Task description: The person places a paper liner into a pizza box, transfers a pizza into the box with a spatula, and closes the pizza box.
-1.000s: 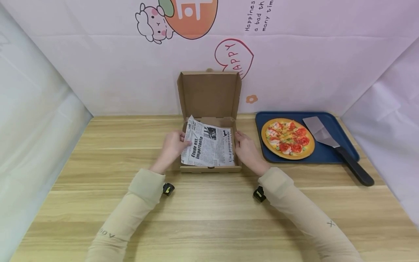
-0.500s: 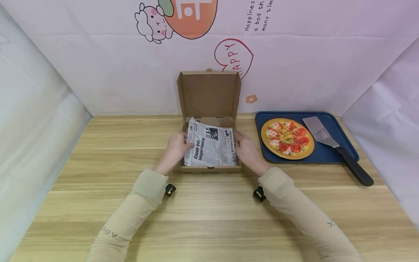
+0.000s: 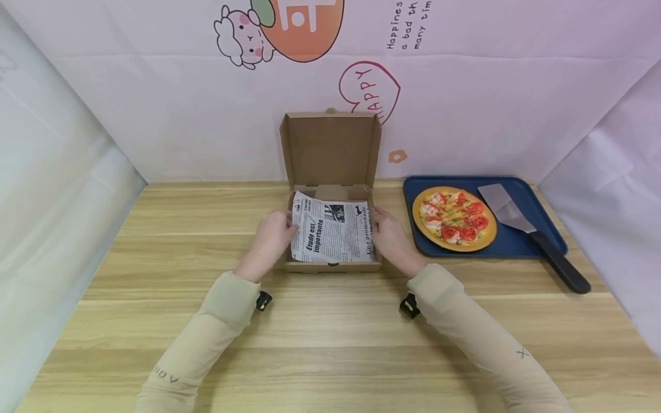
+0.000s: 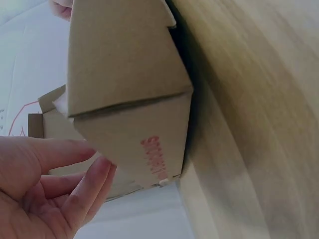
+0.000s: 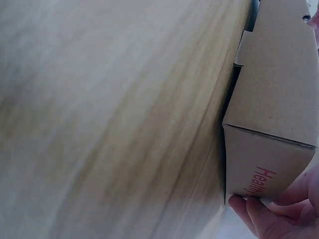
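An open cardboard pizza box (image 3: 330,150) stands at the back middle of the table, its lid upright. Inside lies a sheet of newsprint paper (image 3: 333,232), its far left corner lifted slightly. My left hand (image 3: 269,235) is at the box's left wall, thumb overlapping the paper's edge; in the left wrist view its fingertips (image 4: 105,167) reach the wall's rim with the other fingers loosely bent. My right hand (image 3: 391,236) grips the right wall, fingers outside; in the right wrist view its fingers (image 5: 259,211) lie against the side printed in red.
To the right is a blue tray (image 3: 516,249) bearing a pizza (image 3: 454,219) on a round yellow base. A pizza server (image 3: 537,235) lies across the tray, its black handle reaching past the front edge. A white printed cloth (image 3: 181,115) hangs behind.
My left hand went a little right with the paper's edge, then back left. The paper's left part has shifted right and its raised corner has dropped lower. The right hand stays in place.
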`<action>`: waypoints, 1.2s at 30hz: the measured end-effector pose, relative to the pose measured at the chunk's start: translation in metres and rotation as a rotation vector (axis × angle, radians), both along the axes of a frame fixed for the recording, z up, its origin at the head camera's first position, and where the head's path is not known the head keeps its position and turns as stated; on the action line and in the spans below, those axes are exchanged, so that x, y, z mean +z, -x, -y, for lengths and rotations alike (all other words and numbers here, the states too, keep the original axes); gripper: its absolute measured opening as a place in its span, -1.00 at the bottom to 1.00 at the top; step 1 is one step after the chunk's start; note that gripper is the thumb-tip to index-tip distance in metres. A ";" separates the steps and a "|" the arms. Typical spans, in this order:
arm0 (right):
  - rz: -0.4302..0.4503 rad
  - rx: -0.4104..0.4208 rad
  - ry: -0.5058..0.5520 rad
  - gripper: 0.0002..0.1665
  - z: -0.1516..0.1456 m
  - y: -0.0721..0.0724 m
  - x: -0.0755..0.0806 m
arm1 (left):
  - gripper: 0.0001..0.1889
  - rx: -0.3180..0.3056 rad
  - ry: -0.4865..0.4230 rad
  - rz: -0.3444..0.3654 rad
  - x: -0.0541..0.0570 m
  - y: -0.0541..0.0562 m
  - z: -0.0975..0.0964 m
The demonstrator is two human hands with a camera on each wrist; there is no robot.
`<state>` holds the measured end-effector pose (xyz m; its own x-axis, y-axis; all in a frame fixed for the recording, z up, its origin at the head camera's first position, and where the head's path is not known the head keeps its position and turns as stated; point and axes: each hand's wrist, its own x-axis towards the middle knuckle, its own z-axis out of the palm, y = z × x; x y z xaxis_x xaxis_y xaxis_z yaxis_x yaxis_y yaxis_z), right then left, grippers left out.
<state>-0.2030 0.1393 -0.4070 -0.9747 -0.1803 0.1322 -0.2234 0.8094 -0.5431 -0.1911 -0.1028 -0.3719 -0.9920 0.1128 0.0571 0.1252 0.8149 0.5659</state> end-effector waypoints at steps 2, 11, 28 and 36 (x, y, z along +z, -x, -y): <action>-0.004 0.000 -0.001 -0.55 0.000 -0.001 0.000 | -0.74 0.000 0.014 -0.056 0.000 -0.001 0.001; -0.022 0.003 -0.007 -0.56 0.000 0.000 0.000 | -0.64 -0.036 0.020 -0.125 -0.011 -0.001 0.006; -0.020 0.013 -0.003 -0.56 0.002 -0.001 0.002 | -0.46 -0.090 0.044 0.016 -0.023 0.001 0.009; -0.009 0.057 -0.010 -0.56 -0.003 0.001 0.005 | -0.49 -0.092 0.058 0.034 -0.022 0.004 0.007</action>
<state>-0.2044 0.1421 -0.4019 -0.9616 -0.2368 0.1387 -0.2740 0.8009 -0.5325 -0.1947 -0.1100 -0.3937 -0.9785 0.2057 0.0143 0.1826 0.8325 0.5230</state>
